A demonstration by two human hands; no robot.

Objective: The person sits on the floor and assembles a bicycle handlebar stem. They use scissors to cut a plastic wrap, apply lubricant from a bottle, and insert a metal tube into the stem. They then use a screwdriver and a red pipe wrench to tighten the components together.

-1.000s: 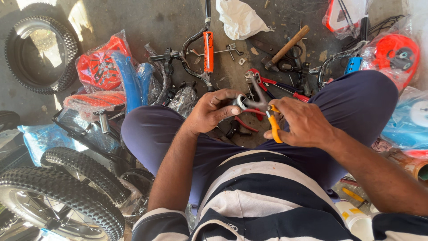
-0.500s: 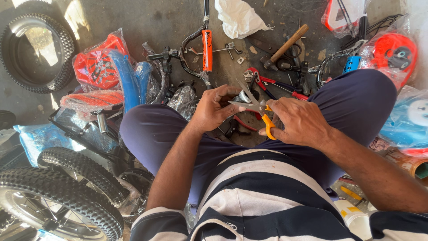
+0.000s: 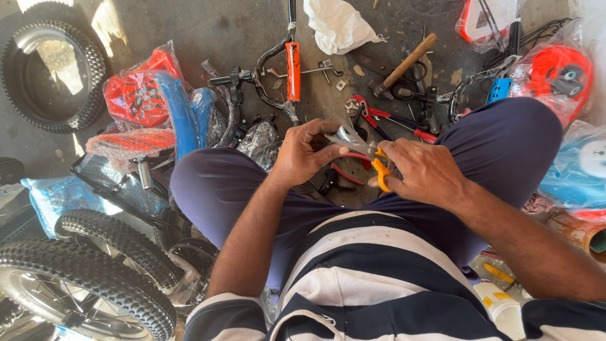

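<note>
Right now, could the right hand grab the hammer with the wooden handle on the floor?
Probably not right away. The right hand is gripping orange-handled pliers, so it's full. The hammer lies uncovered on the floor beyond the knees, with nothing across the way.

Strong daylight falls from the upper left, laying bright, nearly washed-out patches on the grey concrete floor (image 3: 113, 25) beside the black rubber tyre (image 3: 53, 76). The clear plastic wrapping over the red and blue parts (image 3: 142, 95) throws small glints, and the crumpled white plastic bag (image 3: 338, 25) is close to overexposed. Shade covers the middle ground between the knees, yet detail there stays readable. The picture is sharp at its centre, with no evident motion blur. Wide-angle distortion bends the edges, curving the knobbly black wheel (image 3: 82, 290) at lower left.
</note>
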